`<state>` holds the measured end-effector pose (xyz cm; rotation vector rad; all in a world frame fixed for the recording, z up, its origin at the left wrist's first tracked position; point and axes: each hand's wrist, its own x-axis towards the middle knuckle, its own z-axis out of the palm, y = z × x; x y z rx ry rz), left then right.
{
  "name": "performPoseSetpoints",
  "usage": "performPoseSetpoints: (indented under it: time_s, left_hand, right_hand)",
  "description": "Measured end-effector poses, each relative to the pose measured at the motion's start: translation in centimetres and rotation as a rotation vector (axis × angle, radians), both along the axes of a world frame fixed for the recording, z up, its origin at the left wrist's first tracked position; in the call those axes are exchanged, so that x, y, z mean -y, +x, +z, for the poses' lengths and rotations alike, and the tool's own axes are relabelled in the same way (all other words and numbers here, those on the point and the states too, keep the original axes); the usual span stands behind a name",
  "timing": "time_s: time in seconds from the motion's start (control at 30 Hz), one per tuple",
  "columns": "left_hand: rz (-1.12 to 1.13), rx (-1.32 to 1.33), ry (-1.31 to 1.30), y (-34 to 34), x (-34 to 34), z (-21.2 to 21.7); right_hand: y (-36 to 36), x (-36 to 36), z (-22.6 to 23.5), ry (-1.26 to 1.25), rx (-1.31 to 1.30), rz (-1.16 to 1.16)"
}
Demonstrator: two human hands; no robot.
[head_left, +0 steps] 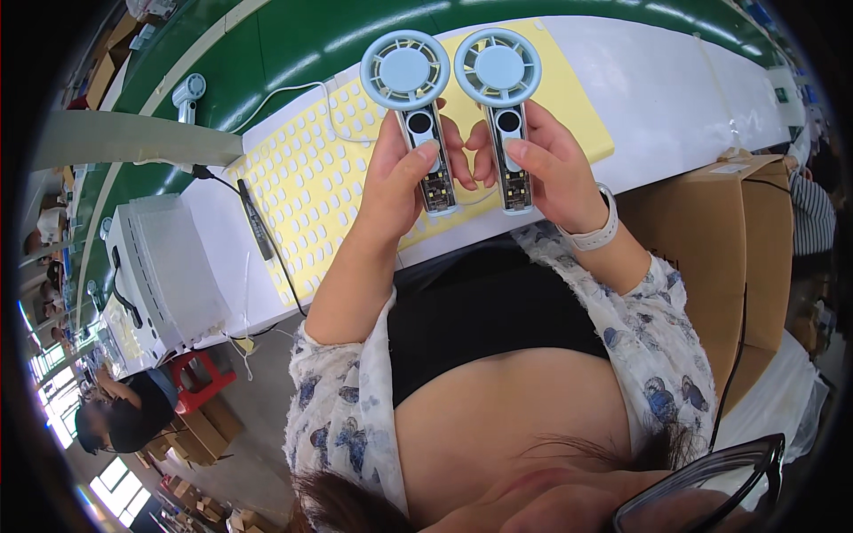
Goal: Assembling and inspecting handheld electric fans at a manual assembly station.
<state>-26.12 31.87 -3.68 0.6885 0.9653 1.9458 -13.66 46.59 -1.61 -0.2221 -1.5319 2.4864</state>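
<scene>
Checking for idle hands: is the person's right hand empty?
No, the right hand grips a handheld fan with a round light-blue head.

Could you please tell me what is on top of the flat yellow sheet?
Rows of small white oval pieces and a thin white cable. Two pale blue, round-headed fans, the left hand and the right hand cover some of the sheet; anything beneath them is hidden.

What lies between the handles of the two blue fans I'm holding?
In the head view, fingers of your left hand and right hand curl between the left fan and the right fan, with yellow sheet behind.
</scene>
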Motion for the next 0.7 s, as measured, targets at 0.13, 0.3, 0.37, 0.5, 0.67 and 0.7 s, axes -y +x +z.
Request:
performPoseSetpoints:
  time_s: [0.13,0.3,0.37,0.5,0.67,0.7]
  left_hand:
    - [-0.017,0.008,-0.011,-0.04,-0.04,-0.03]
    - [-0.025,0.000,0.037,0.14,-0.09,0.03]
    - [-0.029,0.007,0.010,0.11,0.00,-0.01]
    - [-0.087,0.034,0.022,0.33,0.12,0.01]
    - [-0.122,0.066,0.151,0.25,0.03,0.13]
    - [-0.110,0.050,0.111,0.28,0.04,0.19]
  right_hand:
    - [0.01,-0.04,-0.41,0.029,-0.012,-0.001]
    - [-0.08,-0.23,-0.74,-0.002,-0.022,-0.005]
    - [-0.06,-0.30,-0.71,-0.030,-0.031,0.010]
    - [0.12,-0.16,-0.63,-0.026,-0.048,0.017]
    - [0.06,-0.08,-0.62,-0.062,-0.072,0.017]
    - [0.08,-0.29,-0.62,-0.043,-0.084,0.043]
